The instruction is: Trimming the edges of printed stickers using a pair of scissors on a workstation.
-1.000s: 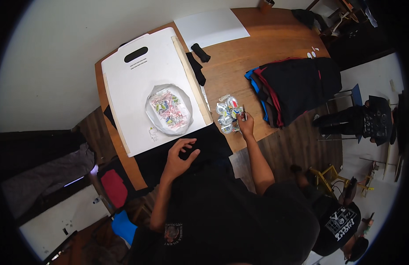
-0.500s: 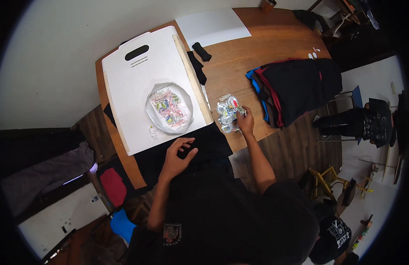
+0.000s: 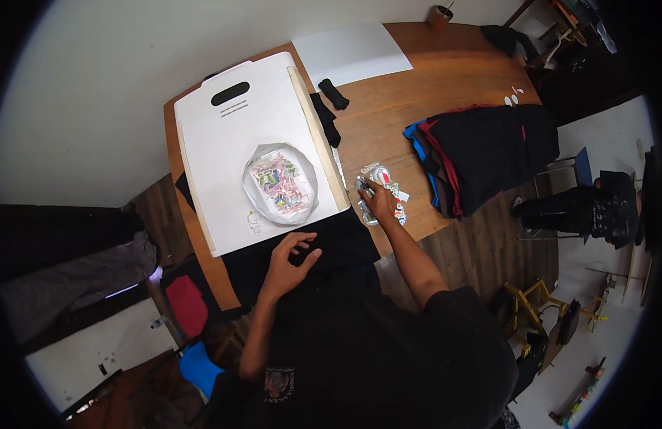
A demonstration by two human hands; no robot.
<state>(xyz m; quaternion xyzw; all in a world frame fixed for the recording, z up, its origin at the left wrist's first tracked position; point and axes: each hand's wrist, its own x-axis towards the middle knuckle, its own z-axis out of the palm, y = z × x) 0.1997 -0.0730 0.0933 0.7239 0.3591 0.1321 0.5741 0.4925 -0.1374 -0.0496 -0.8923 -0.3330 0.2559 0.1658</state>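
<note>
On the wooden table a small pile of colourful printed cutouts (image 3: pixel 399 213), like stickers or labels, lies right of the white board (image 3: pixel 202 171). My right hand (image 3: pixel 379 201) reaches over the pile's left part, fingers bent together onto it; what lies between the fingertips is hidden. A white plastic bag (image 3: pixel 311 199), rolled open, sits on the board with many small printed pieces (image 3: pixel 279 184) inside. Below the board's near edge, my left hand (image 3: pixel 291 263) hovers over black cloth (image 3: pixel 331 239), its fingers loosely curved and apart, holding nothing.
Folded garments (image 3: pixel 488 154) in black, red and blue are stacked at the table's right. Behind lie a white sheet (image 3: pixel 352 53) and a rolled black cloth (image 3: pixel 334 94). A cup (image 3: pixel 439 17) stands at the far edge. A person (image 3: pixel 595 204) is at the far right.
My right hand has shifted left across the pile, from its right edge to its left part, uncovering cutouts on the right. My left hand stays nearly still. The view has tilted slightly.
</note>
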